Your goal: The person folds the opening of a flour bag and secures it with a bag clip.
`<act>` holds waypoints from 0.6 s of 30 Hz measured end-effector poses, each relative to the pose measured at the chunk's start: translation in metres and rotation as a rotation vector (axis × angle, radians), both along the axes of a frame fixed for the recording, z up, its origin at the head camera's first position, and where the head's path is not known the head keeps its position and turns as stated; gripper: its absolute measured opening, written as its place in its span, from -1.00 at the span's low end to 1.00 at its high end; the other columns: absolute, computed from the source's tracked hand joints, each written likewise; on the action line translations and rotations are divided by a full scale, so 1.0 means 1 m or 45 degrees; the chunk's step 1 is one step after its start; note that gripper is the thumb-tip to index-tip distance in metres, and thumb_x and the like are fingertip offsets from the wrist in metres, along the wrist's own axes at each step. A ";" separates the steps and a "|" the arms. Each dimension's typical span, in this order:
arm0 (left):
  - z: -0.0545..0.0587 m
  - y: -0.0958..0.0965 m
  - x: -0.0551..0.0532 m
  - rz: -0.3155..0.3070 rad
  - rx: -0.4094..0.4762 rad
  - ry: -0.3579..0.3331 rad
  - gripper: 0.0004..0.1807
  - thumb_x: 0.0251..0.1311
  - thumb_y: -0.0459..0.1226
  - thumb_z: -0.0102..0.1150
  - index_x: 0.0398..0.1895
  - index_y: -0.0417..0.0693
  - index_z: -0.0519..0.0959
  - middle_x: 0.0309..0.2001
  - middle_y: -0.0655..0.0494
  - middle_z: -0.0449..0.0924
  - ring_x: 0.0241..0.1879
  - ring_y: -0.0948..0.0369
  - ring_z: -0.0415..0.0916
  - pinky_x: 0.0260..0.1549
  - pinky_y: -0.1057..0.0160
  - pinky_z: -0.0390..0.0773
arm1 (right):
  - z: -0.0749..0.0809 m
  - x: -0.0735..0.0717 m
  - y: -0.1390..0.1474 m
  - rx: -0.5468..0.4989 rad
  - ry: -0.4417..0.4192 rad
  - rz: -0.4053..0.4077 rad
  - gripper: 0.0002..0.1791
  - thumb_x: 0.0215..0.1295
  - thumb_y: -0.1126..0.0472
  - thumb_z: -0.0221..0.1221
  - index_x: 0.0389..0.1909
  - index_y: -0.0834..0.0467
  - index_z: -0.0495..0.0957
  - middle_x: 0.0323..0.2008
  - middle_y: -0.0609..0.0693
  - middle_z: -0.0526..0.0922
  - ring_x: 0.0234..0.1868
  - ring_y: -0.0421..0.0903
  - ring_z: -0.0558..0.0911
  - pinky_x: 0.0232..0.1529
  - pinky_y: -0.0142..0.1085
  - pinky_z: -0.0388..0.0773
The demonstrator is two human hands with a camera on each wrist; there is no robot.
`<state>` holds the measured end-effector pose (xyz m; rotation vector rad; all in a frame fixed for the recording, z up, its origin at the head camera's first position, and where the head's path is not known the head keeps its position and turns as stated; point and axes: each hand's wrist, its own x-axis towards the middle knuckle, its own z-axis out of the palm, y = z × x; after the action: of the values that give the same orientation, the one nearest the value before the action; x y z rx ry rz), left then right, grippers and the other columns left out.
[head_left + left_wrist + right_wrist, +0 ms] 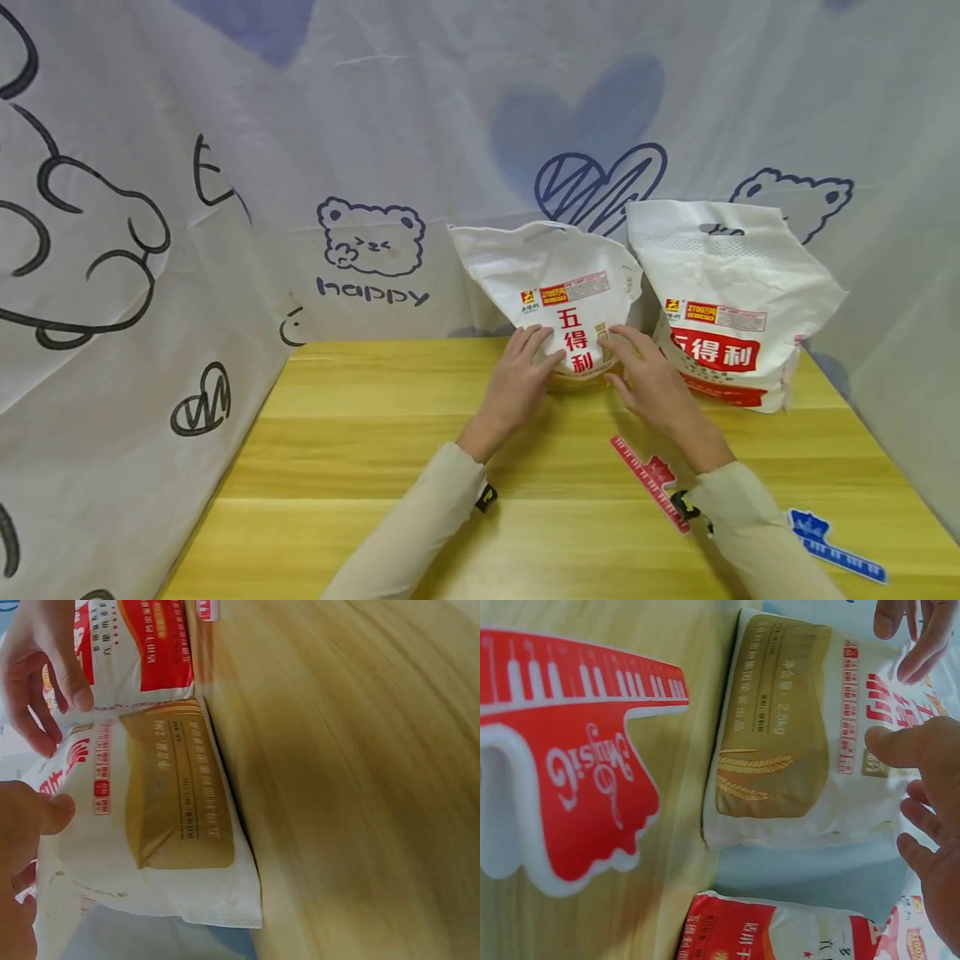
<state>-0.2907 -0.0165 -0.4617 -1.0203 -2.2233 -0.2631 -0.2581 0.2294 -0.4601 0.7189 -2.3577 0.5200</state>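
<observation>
A white flour bag with red lettering stands at the back of the table, its top leaning over to the left. My left hand touches its left front side with fingers extended. On its right side rests my right hand, fingers loosely bent and thumb apart. The right wrist view shows the bag's gold lower panel with wheat ears, and the right thumb over the front. In the left wrist view, the left thumb lies against the bag's front.
A second white flour bag with a red label stands just to the right. A red piano-key clip lies near my right wrist, and a blue one lies farther right. A printed cloth hangs behind the wooden table.
</observation>
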 end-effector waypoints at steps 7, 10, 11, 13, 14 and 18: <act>-0.008 0.001 -0.008 -0.042 0.041 0.127 -0.66 0.18 -0.50 0.31 -0.02 0.00 0.73 0.16 -0.12 0.56 0.25 -0.04 0.45 0.44 0.04 0.28 | -0.006 -0.004 -0.001 -0.017 0.056 0.010 -0.36 0.06 0.46 0.49 0.21 0.26 0.54 0.24 0.30 0.48 0.25 0.24 0.48 0.19 0.13 0.55; -0.009 0.001 -0.012 -0.061 0.044 0.156 -0.65 0.17 -0.53 0.25 -0.04 -0.04 0.72 0.11 -0.11 0.58 0.22 -0.03 0.47 0.44 0.05 0.28 | -0.008 -0.007 -0.002 -0.032 0.064 0.015 -0.40 0.09 0.48 0.46 0.19 0.26 0.55 0.22 0.28 0.50 0.26 0.22 0.48 0.23 0.12 0.53; -0.010 0.001 -0.013 -0.065 0.046 0.164 -0.66 0.16 -0.54 0.24 -0.05 -0.04 0.73 0.10 -0.10 0.59 0.21 -0.02 0.48 0.44 0.07 0.28 | -0.010 -0.008 -0.003 -0.034 0.064 0.018 -0.41 0.10 0.48 0.45 0.19 0.27 0.55 0.22 0.28 0.51 0.26 0.22 0.48 0.23 0.11 0.53; -0.010 0.000 -0.015 -0.078 0.055 0.174 -0.65 0.15 -0.56 0.22 -0.08 -0.05 0.73 0.07 -0.08 0.60 0.19 -0.01 0.49 0.44 0.09 0.28 | -0.012 -0.010 -0.005 -0.036 0.065 0.015 -0.44 0.11 0.46 0.45 0.17 0.27 0.56 0.20 0.27 0.52 0.25 0.20 0.49 0.23 0.10 0.53; -0.010 0.000 -0.015 -0.082 0.057 0.191 -0.65 0.14 -0.56 0.22 -0.09 -0.04 0.74 0.05 -0.06 0.60 0.18 0.01 0.50 0.44 0.09 0.29 | -0.012 -0.011 -0.005 -0.040 0.067 0.013 -0.45 0.12 0.46 0.46 0.16 0.27 0.57 0.20 0.26 0.53 0.24 0.20 0.50 0.23 0.10 0.54; -0.010 0.001 -0.017 -0.097 0.066 0.262 -0.68 0.16 -0.55 0.23 -0.14 -0.03 0.75 -0.01 0.00 0.62 0.13 0.06 0.53 0.40 0.12 0.35 | -0.013 -0.013 -0.006 -0.050 0.097 -0.008 -0.49 0.10 0.43 0.48 0.10 0.28 0.60 0.14 0.22 0.57 0.19 0.16 0.53 0.19 0.07 0.57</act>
<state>-0.3076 -0.0155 -0.4715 -1.0563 -1.9863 -0.2366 -0.2713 0.2234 -0.4736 0.7012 -2.2724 0.5255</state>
